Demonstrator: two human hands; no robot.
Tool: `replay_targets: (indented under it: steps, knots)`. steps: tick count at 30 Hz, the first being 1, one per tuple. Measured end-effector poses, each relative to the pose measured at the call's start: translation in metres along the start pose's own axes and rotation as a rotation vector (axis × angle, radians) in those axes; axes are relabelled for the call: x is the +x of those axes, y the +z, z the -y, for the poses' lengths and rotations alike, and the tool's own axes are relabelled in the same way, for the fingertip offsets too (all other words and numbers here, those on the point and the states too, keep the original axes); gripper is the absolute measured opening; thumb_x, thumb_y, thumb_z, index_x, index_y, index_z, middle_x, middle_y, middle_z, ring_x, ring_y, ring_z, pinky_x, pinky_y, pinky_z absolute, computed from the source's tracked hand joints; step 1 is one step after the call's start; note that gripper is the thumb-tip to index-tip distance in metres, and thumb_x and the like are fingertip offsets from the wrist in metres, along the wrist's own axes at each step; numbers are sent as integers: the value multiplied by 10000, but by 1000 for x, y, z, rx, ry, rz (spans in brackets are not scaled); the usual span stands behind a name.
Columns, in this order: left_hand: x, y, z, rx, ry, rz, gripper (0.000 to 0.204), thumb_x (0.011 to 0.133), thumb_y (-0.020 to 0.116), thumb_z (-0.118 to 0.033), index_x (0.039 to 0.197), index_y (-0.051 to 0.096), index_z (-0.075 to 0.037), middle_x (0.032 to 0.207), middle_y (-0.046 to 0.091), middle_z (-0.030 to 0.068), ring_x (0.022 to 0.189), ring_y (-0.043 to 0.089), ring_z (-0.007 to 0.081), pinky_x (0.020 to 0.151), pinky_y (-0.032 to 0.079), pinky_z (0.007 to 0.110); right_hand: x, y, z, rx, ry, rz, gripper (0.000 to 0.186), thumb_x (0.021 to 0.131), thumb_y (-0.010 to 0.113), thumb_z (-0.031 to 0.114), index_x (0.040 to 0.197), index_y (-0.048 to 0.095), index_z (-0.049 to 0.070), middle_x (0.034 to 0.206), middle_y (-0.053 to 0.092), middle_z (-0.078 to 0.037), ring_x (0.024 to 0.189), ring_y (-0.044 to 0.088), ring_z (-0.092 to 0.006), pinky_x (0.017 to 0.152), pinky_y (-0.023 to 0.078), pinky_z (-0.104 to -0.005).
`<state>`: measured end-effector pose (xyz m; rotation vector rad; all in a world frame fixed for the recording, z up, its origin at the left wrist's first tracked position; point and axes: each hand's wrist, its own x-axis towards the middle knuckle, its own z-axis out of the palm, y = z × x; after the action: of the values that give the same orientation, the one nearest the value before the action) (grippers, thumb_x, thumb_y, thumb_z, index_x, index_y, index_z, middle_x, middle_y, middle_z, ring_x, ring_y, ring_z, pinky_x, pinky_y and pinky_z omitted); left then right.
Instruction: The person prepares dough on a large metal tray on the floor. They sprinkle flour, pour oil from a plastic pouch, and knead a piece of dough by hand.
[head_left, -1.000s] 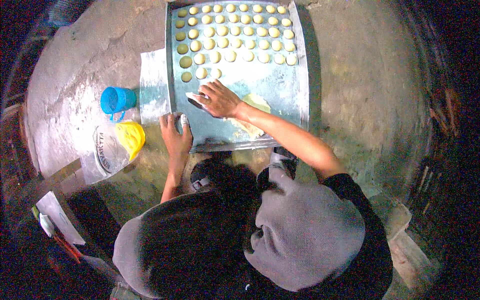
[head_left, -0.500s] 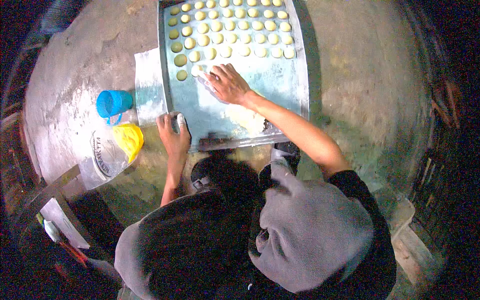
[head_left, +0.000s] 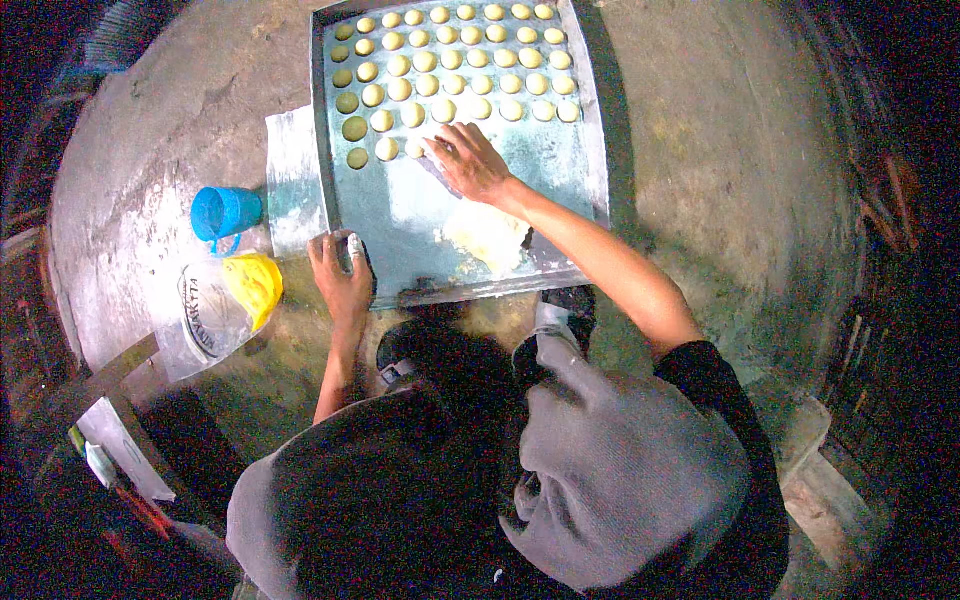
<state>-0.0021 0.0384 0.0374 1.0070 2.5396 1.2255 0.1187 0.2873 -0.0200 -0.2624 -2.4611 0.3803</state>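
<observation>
A large metal baking tray (head_left: 395,215) lies before me, with several rows of small round pale dough balls (head_left: 425,61) across its far part. My left hand (head_left: 341,280) grips the tray's left rim near its close corner, thumb on the inside and fingers on the outside. Over the tray reaches my right hand (head_left: 470,165), its fingers bent at a dough ball (head_left: 415,148) in the nearest row. The hand partly covers that ball. Between my right forearm and the tray's near edge sits a loose, crumbly pale yellow heap (head_left: 485,238), which looks like dough or flour.
Left of the tray, a pale flat sheet (head_left: 292,170) touches its side. A blue mug (head_left: 226,213) stands on the concrete floor (head_left: 720,120), beside a clear plastic bag (head_left: 205,320) with a yellow item (head_left: 256,287) at it. My grey-trousered legs (head_left: 630,470) bend close to the tray.
My right hand has shifted a little right along the nearest row, uncovering part of a dough ball there. The left hand keeps its place on the rim. The whole view has shifted slightly.
</observation>
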Motion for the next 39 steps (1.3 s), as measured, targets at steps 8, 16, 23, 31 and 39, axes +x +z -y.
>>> replay_targets:
  steps: [8, 16, 23, 31, 39]
  knots:
    - [-2, -1, 11, 43, 111, -24, 150, 886, 629, -109, 1003, 616, -16, 996, 537, 162, 959, 558, 339, 841, 462, 426, 3, -10, -4, 37, 218, -47, 463, 878, 603, 138, 1310, 474, 33, 1063, 543, -183, 965, 530, -356, 850, 405, -492]
    - [0, -3, 8, 73, 71, 22, 162, 889, 603, -93, 1033, 626, -22, 1031, 530, 163, 996, 556, 352, 869, 461, 442, -33, -15, 0, -106, 249, 59, 473, 832, 612, 143, 1277, 497, 29, 1131, 516, -166, 1008, 497, -343, 841, 371, -498]
    - [-4, -1, 17, 56, 67, -20, 186, 887, 635, -118, 1032, 632, -2, 1036, 533, 186, 987, 564, 365, 875, 464, 437, -27, -32, 0, -118, 324, 9, 413, 852, 592, 104, 1238, 486, 3, 1133, 534, -169, 1022, 500, -345, 845, 355, -487]
    - [0, -2, 0, 105, 71, 5, 195, 880, 661, -145, 1018, 609, -17, 1027, 533, 165, 979, 571, 349, 861, 464, 435, -49, -25, 57, -153, 61, 195, 459, 831, 572, 109, 1284, 509, 141, 1187, 517, -111, 1052, 507, -287, 854, 414, -472]
    - [2, -2, 4, 45, 69, 35, 197, 880, 670, -162, 1009, 613, -24, 1021, 538, 162, 977, 570, 345, 863, 465, 434, -43, -16, 66, -193, -122, 238, 494, 884, 566, 200, 1371, 490, 219, 1163, 531, -104, 1048, 527, -281, 862, 449, -457]
